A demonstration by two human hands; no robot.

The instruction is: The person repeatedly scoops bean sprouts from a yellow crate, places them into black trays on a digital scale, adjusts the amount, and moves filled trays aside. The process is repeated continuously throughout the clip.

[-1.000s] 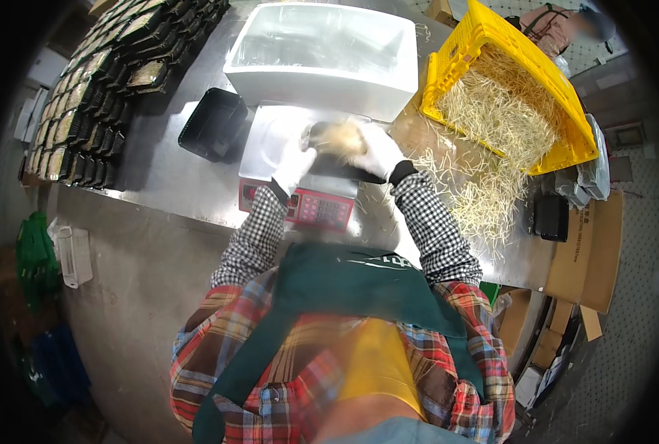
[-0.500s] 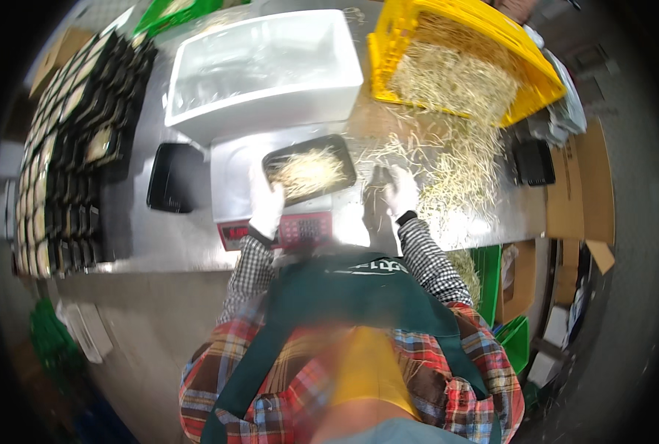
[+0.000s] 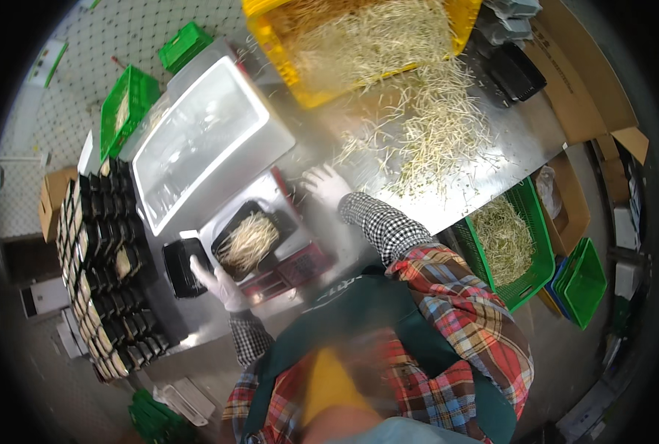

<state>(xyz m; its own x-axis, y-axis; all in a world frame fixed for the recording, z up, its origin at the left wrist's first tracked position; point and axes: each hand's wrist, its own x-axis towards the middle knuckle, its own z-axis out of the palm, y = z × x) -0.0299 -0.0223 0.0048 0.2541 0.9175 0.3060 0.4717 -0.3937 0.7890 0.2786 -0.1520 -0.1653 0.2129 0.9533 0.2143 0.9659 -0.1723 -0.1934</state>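
A black plastic tray of bean sprouts (image 3: pixel 249 243) rests on the metal plate of a red digital scale (image 3: pixel 300 266). My left hand (image 3: pixel 222 286), in a white glove, is at the right edge of a second black tray (image 3: pixel 175 274), which stands left of the scale. Its fingers are stretched out along that rim; whether they touch it I cannot tell. On the scale's other side, my gloved right hand (image 3: pixel 325 186) is over the metal table with fingers spread, holding nothing. Loose bean sprouts (image 3: pixel 440 137) lie heaped to its right.
Behind the scale stands a white foam box (image 3: pixel 203 140). Sprouts spill from a tipped yellow crate (image 3: pixel 307 96) at the back. Stacked filled trays (image 3: pixel 111 274) line the left; a black tray stack (image 3: pixel 518 72) sits far right. Below the table's right edge is a green crate (image 3: pixel 540 263) of sprouts.
The view has turned. My left hand has left the filled tray on the scale for the tray to its left. My right hand has moved away from the loose sprouts toward the scale, fingers spreading.
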